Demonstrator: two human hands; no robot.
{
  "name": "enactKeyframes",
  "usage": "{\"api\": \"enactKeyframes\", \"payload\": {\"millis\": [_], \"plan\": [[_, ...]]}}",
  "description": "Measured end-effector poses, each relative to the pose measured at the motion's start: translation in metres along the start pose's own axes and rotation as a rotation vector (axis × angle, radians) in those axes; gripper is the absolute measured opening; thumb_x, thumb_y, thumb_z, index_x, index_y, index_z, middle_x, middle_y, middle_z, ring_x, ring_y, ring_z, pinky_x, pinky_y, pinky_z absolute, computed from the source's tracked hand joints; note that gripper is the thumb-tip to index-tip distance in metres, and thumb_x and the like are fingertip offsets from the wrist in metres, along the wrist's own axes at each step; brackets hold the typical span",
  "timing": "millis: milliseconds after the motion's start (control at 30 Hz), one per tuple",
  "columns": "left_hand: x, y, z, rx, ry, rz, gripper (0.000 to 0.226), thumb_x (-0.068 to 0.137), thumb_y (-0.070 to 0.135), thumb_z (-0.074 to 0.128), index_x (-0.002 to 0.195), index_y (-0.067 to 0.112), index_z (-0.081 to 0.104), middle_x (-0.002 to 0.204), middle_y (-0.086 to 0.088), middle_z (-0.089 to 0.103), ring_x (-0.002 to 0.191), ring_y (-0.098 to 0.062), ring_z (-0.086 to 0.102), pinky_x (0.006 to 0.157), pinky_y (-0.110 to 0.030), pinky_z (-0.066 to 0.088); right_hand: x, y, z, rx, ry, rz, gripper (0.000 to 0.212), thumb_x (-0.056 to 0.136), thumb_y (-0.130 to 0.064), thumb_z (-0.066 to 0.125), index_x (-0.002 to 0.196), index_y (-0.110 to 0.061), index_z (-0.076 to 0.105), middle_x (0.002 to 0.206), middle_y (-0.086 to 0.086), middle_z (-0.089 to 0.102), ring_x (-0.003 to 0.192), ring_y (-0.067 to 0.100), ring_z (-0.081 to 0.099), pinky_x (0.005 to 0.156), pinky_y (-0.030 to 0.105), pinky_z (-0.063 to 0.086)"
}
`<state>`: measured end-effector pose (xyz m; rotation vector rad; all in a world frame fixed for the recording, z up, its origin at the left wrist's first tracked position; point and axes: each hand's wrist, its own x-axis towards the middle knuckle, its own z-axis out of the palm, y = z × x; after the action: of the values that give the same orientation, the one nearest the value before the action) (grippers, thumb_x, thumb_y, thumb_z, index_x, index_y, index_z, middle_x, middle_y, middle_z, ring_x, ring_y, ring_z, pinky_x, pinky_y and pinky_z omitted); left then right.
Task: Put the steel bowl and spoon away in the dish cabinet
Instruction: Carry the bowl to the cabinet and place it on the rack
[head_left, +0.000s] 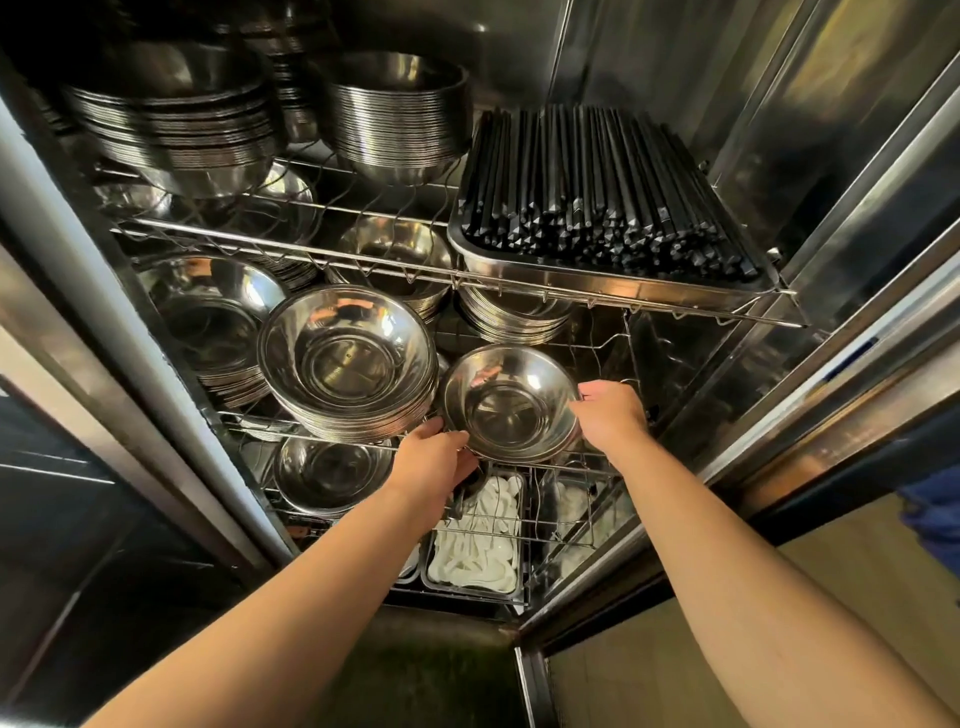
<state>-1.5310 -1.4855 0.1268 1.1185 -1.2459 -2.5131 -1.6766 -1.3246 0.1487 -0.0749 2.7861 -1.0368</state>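
Observation:
A shiny steel bowl (506, 402) sits upright at the front right of the dish cabinet's middle wire shelf (613, 340), just right of a tall stack of like bowls (348, 358). My left hand (436, 460) grips its near-left rim from below. My right hand (610, 413) holds its right rim. No steel spoon shows in either hand.
The upper wire shelf (291, 244) carries more bowl stacks (397, 117) and a steel tray of black chopsticks (602, 192). Below lie trays of white spoons (480, 540) and another bowl (332, 470). The open cabinet door (852, 249) stands at the right.

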Motion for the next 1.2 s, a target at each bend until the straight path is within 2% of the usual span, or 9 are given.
{"api": "enactKeyframes", "payload": {"millis": [167, 233, 333, 467, 667, 833, 900, 967, 1200], "plan": [[-0.006, -0.007, -0.001, 0.502, 0.043, 0.253, 0.038, 0.087, 0.013, 0.066, 0.118, 0.033, 0.058, 0.113, 0.0, 0.071, 0.1, -0.021, 0.07, 0.094, -0.044, 0.055, -0.012, -0.002, -0.001, -0.105, 0.01, -0.084, 0.022, 0.097, -0.017, 0.055, 0.107, -0.009, 0.073, 0.105, 0.009, 0.073, 0.09, 0.031, 0.069, 0.079, 0.044, 0.061], [-0.009, -0.01, 0.002, 0.625, 0.061, 0.326, 0.035, 0.083, 0.019, 0.069, 0.111, 0.036, 0.057, 0.112, 0.006, 0.07, 0.092, -0.016, 0.071, 0.084, -0.04, 0.058, -0.015, -0.003, 0.0, -0.154, 0.022, -0.105, 0.018, 0.097, -0.01, 0.051, 0.092, -0.007, 0.069, 0.094, 0.01, 0.07, 0.085, 0.029, 0.066, 0.07, 0.037, 0.056], [-0.007, -0.009, 0.005, 0.57, 0.111, 0.319, 0.05, 0.084, 0.011, 0.069, 0.129, 0.027, 0.055, 0.114, 0.003, 0.067, 0.084, -0.018, 0.072, 0.074, -0.036, 0.061, -0.019, -0.003, 0.001, -0.175, 0.027, -0.085, 0.019, 0.095, -0.004, 0.052, 0.081, -0.005, 0.065, 0.086, 0.013, 0.067, 0.08, 0.03, 0.063, 0.061, 0.03, 0.045], [-0.004, -0.009, 0.006, 0.572, 0.146, 0.334, 0.059, 0.081, 0.006, 0.072, 0.134, 0.023, 0.055, 0.112, 0.002, 0.066, 0.098, -0.022, 0.069, 0.091, -0.046, 0.057, -0.021, -0.003, 0.0, -0.163, 0.021, -0.088, 0.018, 0.094, -0.003, 0.053, 0.084, -0.003, 0.069, 0.089, 0.015, 0.069, 0.085, 0.033, 0.065, 0.065, 0.034, 0.051], [-0.005, -0.006, 0.002, 0.507, 0.098, 0.314, 0.064, 0.081, 0.002, 0.072, 0.139, 0.02, 0.052, 0.107, 0.007, 0.063, 0.1, -0.026, 0.07, 0.093, -0.046, 0.056, -0.022, -0.002, 0.002, -0.187, 0.026, -0.099, 0.017, 0.095, -0.006, 0.052, 0.089, -0.003, 0.067, 0.093, 0.016, 0.068, 0.089, 0.033, 0.066, 0.071, 0.039, 0.056], [-0.007, 0.006, -0.011, 0.504, 0.004, 0.28, 0.052, 0.085, 0.007, 0.074, 0.128, 0.029, 0.057, 0.109, 0.006, 0.064, 0.09, -0.023, 0.073, 0.077, -0.032, 0.062, -0.023, 0.0, 0.003, -0.298, -0.001, -0.141, 0.034, 0.103, -0.02, 0.05, 0.134, -0.01, 0.059, 0.13, 0.013, 0.063, 0.116, 0.032, 0.061, 0.091, 0.043, 0.056], [-0.008, 0.012, -0.018, 0.669, -0.039, 0.325, 0.04, 0.084, 0.019, 0.076, 0.116, 0.036, 0.059, 0.107, 0.009, 0.066, 0.096, -0.022, 0.072, 0.089, -0.041, 0.059, -0.024, 0.002, 0.003, -0.348, -0.032, -0.153, 0.046, 0.103, -0.026, 0.05, 0.147, -0.012, 0.048, 0.145, 0.012, 0.054, 0.13, 0.032, 0.053, 0.101, 0.045, 0.051], [-0.01, 0.015, -0.025, 0.887, -0.086, 0.395, 0.048, 0.084, 0.03, 0.075, 0.13, 0.024, 0.059, 0.11, 0.009, 0.066, 0.104, -0.02, 0.068, 0.095, -0.042, 0.054, -0.026, 0.003, 0.003, -0.386, -0.048, -0.165, 0.052, 0.103, -0.031, 0.048, 0.152, -0.014, 0.041, 0.151, 0.011, 0.048, 0.136, 0.032, 0.047, 0.106, 0.046, 0.046], [-0.016, 0.01, -0.054, 1.742, -0.165, 0.625, 0.07, 0.091, 0.049, 0.056, 0.149, 0.017, 0.035, 0.142, -0.009, 0.044, 0.131, -0.032, 0.039, 0.104, -0.045, 0.045, -0.063, 0.019, 0.002, -0.491, -0.027, -0.148, 0.041, 0.102, -0.031, 0.042, 0.141, -0.017, 0.048, 0.13, 0.013, 0.062, 0.119, 0.033, 0.06, 0.097, 0.046, 0.049]]}}
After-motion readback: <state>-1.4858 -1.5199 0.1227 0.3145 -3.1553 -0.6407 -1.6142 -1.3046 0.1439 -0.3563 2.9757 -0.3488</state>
